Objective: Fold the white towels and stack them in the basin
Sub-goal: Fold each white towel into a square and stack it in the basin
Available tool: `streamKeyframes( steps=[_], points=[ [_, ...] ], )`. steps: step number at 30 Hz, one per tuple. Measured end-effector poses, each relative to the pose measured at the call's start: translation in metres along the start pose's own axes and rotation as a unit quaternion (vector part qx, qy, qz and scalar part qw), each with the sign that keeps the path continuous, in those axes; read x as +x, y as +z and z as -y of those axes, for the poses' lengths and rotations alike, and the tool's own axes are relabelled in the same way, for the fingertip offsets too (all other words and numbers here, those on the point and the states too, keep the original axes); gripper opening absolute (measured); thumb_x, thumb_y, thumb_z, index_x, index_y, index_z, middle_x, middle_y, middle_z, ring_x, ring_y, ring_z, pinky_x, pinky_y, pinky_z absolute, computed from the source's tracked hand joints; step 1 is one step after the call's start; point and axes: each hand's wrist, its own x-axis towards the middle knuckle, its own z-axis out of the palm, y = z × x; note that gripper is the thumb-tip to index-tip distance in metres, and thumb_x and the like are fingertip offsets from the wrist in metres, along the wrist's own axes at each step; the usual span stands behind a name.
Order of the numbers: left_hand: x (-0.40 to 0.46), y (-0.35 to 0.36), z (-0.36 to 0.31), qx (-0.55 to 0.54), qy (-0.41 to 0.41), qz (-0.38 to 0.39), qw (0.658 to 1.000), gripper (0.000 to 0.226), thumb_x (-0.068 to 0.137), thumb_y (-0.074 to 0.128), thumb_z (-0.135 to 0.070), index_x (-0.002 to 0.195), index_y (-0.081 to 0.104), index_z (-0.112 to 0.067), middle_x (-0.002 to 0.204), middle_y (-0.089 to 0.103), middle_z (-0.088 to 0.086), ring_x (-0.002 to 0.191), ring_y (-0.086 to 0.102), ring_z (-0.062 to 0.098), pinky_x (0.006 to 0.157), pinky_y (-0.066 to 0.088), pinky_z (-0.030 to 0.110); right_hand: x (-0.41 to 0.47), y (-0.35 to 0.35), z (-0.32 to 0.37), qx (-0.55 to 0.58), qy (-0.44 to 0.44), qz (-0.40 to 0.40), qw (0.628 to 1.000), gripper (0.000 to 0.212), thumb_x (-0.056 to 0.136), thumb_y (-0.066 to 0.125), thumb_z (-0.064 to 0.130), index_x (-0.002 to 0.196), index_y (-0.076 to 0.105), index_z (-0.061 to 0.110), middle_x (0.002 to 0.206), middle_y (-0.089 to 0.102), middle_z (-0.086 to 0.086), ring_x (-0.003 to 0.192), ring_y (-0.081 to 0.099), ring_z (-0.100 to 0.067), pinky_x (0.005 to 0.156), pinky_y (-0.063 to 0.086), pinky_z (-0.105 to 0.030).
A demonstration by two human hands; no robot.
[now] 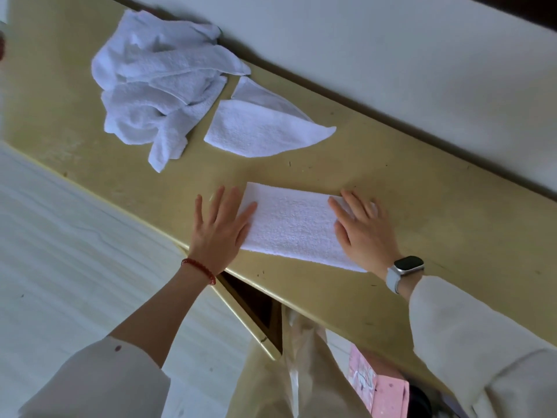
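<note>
Yellowish and scuffed, the counter [376,182] runs along a pale wall, and a folded white towel [294,226] lies flat near its front edge. Left hand [218,233] and right hand [363,233] press its two ends, fingers straight and spread. Soft, light terry will likely sag, so pinching both corners of one end seems wisest

Two bare hands, loose cream long sleeves [470,336] pushed up the forearms, red bead bracelet [199,269] on left wrist, smartwatch [404,270] with pale grey strap on right wrist
</note>
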Motion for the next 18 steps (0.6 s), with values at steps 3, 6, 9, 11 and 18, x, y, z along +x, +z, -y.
streamKeyframes(
  steps=[3,6,9,11,18],
  points=[
    [0.011,-0.003,0.013,0.06,-0.03,0.027,0.997,0.038,0.094,0.042,-0.031,0.132,0.049,-0.031,0.137,0.047,0.016,0.124,0.045,0.039,0.095,0.036,0.066,-0.012,-0.001,0.009,-0.003,0.017,-0.048,0.999,0.041,0.081,0.059,0.024,0.121,0.058,0.012,0.108,0.062,-0.011,0.087,0.059,-0.029,0.07,0.045,-0.039],
    [0.025,-0.004,0.02,0.031,-0.077,0.094,0.992,0.045,0.097,0.038,-0.031,0.141,0.03,-0.034,0.152,0.021,0.014,0.139,0.017,0.038,0.106,0.012,0.066,-0.03,-0.001,0.021,0.015,-0.011,-0.055,0.998,0.039,0.083,0.049,0.029,0.113,0.062,0.009,0.09,0.061,-0.008,0.072,0.057,-0.028,0.061,0.043,-0.033],
    [0.034,-0.008,0.019,-0.051,-0.162,0.079,0.982,0.047,0.096,0.043,-0.03,0.141,0.032,-0.027,0.153,0.017,0.013,0.141,0.01,0.032,0.108,0.002,0.062,-0.037,-0.004,0.031,0.06,-0.023,-0.037,0.997,0.036,0.083,0.039,0.031,0.097,0.066,0.011,0.081,0.057,-0.005,0.066,0.054,-0.026,0.058,0.043,-0.033],
    [0.034,-0.011,0.017,-0.135,-0.231,0.033,0.963,0.042,0.092,0.052,-0.026,0.133,0.046,-0.018,0.144,0.034,0.014,0.135,0.026,0.031,0.109,0.01,0.059,-0.023,-0.01,0.035,0.113,0.004,-0.046,0.992,0.032,0.085,0.039,0.027,0.084,0.065,0.009,0.078,0.058,-0.007,0.068,0.054,-0.028,0.059,0.043,-0.036],
    [0.02,-0.003,0.02,-0.296,-0.365,0.02,0.882,0.024,0.085,0.06,-0.025,0.105,0.065,-0.012,0.114,0.053,0.013,0.107,0.044,0.032,0.09,0.035,0.041,0.085,-0.023,0.072,0.215,0.011,-0.013,0.976,0.029,0.095,0.041,0.016,0.119,0.053,0.005,0.11,0.057,-0.015,0.099,0.051,-0.031,0.078,0.039,-0.035]
  ],
)
